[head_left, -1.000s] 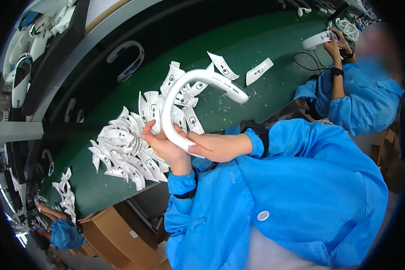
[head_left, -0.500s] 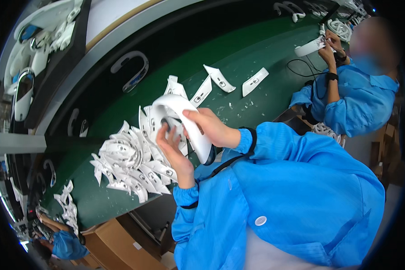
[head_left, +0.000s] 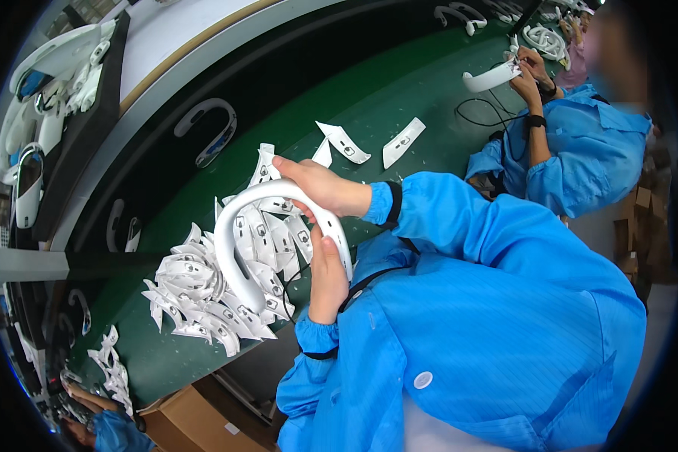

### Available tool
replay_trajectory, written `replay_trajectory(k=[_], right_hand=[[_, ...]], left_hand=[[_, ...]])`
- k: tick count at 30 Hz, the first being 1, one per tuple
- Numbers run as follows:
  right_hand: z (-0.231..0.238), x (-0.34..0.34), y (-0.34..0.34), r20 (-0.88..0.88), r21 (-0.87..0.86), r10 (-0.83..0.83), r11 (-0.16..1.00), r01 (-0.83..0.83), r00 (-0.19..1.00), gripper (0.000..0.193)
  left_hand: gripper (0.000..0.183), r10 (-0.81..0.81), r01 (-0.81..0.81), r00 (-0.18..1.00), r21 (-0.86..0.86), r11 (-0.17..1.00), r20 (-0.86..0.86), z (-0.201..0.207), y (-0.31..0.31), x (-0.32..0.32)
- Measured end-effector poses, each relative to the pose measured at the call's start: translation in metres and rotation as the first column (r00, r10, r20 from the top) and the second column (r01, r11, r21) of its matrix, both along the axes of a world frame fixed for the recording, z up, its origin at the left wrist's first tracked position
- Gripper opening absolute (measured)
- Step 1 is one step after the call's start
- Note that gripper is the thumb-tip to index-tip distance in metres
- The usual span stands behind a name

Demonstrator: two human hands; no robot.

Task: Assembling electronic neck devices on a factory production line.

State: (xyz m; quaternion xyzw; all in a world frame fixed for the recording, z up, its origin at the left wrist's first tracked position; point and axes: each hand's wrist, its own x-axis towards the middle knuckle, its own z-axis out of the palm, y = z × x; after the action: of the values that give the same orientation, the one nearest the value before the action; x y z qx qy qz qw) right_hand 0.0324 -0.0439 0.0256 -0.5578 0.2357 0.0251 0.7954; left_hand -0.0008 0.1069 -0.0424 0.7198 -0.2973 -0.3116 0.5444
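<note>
A glossy white U-shaped neckband point(head_left: 230, 221), perhaps a neck fan shell, is held above the table in front of my chest. My left hand point(head_left: 328, 285) is closed round its near right arm, with the thumb lying up along the band. At the upper right of the curve, my right hand point(head_left: 325, 190) grips the band, fingers curled behind it and thumb stretched out to the left. Below and beyond the neckband, a heap of curved white pieces with small dark printed marks point(head_left: 187, 276) covers part of the green table.
Two loose white pieces point(head_left: 404, 143) lie farther back on the green table point(head_left: 369, 98). A co-worker in blue point(head_left: 565, 154) handles a similar white band at the right. Another person point(head_left: 117, 429) works at lower left, near a cardboard box point(head_left: 196, 418). A rack with white parts point(head_left: 53, 98) stands at left.
The neckband has turned so its curve now faces left, showing its outer side. My right hand has shifted up and left along it, while my left hand has moved onto its right arm.
</note>
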Motion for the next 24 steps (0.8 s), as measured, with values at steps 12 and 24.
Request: replay_trajectory(k=[12, 24], right_hand=[[-0.029, -0.027, 0.03, 0.198, 0.036, -0.127, 0.992, 0.122, 0.972, 0.041], [-0.053, -0.029, 0.057, 0.264, -0.04, -0.304, 0.945, 0.325, 0.915, 0.035]], left_hand=[[0.05, 0.221, -0.221, 0.975, -0.035, 0.975, -0.013, 0.001, 0.002, -0.013], [0.06, 0.161, -0.334, 0.787, -0.191, 0.923, -0.596, 0.005, 0.001, 0.011]])
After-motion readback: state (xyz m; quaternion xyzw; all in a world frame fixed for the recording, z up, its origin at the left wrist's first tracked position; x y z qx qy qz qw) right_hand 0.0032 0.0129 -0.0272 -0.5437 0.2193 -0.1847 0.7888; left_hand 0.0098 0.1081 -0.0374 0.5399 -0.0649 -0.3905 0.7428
